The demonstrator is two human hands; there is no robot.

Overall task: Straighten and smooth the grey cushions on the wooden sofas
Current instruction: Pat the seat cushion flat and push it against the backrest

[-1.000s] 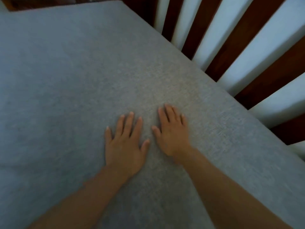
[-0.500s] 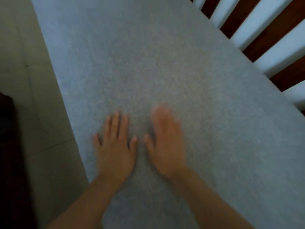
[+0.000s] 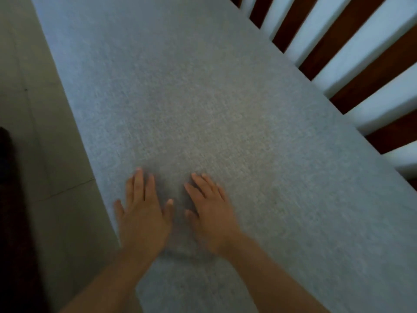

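Observation:
A large grey fabric cushion (image 3: 203, 105) fills most of the head view, running from top left to bottom right. My left hand (image 3: 143, 213) lies flat on it near its left edge, fingers straight and spread. My right hand (image 3: 212, 211) lies flat beside it, a short gap between the two thumbs, fingers straight and pointing up the cushion. Both palms press on the fabric and hold nothing. The fabric around the hands looks flat.
Dark wooden slats (image 3: 370, 71) of the sofa back run along the cushion's right side, with a white wall showing between them. Pale tiled floor (image 3: 33, 132) lies to the left of the cushion. A dark object (image 3: 9, 199) sits at the far left edge.
Both hands have slid over the cushion toward its left edge, staying flat on it. The view swung, so the floor now shows on the left.

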